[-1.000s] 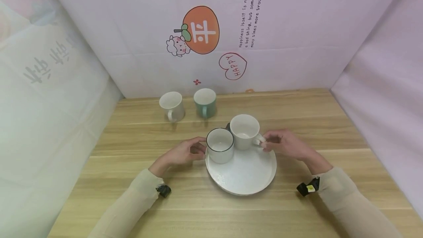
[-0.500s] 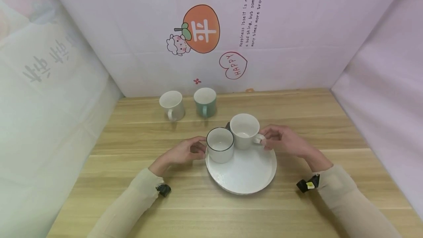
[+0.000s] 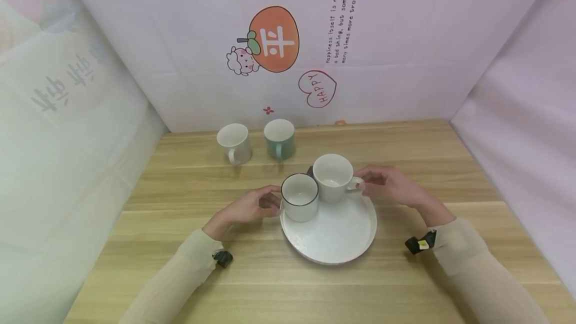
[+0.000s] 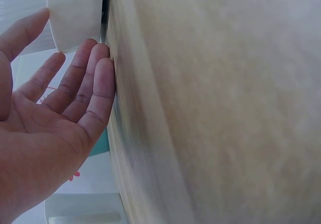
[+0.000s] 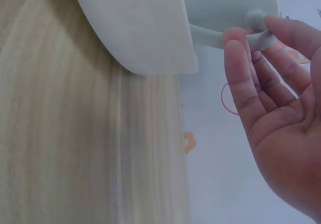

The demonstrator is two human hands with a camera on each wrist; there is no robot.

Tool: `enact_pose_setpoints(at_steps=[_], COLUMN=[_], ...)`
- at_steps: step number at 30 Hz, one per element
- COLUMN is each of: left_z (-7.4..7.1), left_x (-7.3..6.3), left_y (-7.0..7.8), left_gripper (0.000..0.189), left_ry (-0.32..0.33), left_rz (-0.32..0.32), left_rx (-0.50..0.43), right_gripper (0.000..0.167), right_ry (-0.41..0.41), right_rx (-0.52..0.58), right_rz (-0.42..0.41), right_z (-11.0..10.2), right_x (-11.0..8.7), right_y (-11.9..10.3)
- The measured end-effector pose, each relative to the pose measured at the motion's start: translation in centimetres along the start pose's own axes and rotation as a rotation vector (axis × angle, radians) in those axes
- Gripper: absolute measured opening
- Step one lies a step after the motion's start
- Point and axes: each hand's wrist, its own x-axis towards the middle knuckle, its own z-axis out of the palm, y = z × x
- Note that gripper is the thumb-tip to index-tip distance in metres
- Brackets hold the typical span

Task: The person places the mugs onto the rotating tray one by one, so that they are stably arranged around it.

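Note:
On a round white tray [image 3: 333, 244] stand two mugs close together. The left one is a white mug with a dark rim [image 3: 300, 210]; its dark handle shows partly behind it. Back right is a plain white mug [image 3: 333, 191], its handle pointing right. My right hand [image 3: 389, 184] pinches that handle between thumb and fingers, as the right wrist view shows with the handle [image 5: 208, 37]. My left hand [image 3: 252, 206] is at the tray's left edge beside the dark-rimmed mug. Its fingers [image 4: 98, 91] are loosely bent, with the thumb tip at the tray wall [image 4: 75, 18].
A pale mug [image 3: 235, 145] and a green mug [image 3: 280, 141] stand at the back of the wooden table [image 3: 202, 184], handles toward me. Behind them rises a printed white cloth [image 3: 382, 89]. More white cloth hangs at both sides.
My right hand has shifted slightly away from me, and the plain white mug's handle has swung a little with it. The left hand, tray and other mugs have stayed put.

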Motion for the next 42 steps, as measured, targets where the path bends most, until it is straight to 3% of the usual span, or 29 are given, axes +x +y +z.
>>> enact_pose_setpoints(at_steps=[13, 23, 31, 42], left_z=[0.0, 0.0, 0.0, 0.0], left_x=[0.0, 0.0, 0.1, 0.1], left_y=[0.2, 0.1, 0.0, 0.0], left_gripper=[0.057, 0.057, 0.058, 0.058], left_ry=[-0.003, -0.006, -0.004, -0.002], left_rz=[-0.012, -0.021, -0.022, -0.016], left_rx=[0.001, 0.004, -0.005, -0.009], right_gripper=[0.024, 0.027, 0.028, 0.031], right_ry=[0.009, 0.018, 0.029, 0.057], right_rx=[-0.026, -0.071, -0.021, -0.027], right_rz=[-0.031, 0.016, -0.001, 0.05], right_z=[-0.4, -0.9, -1.1, -1.2], right_x=[0.2, 0.7, 1.1, 1.0], right_y=[0.5, 0.7, 0.7, 0.8])
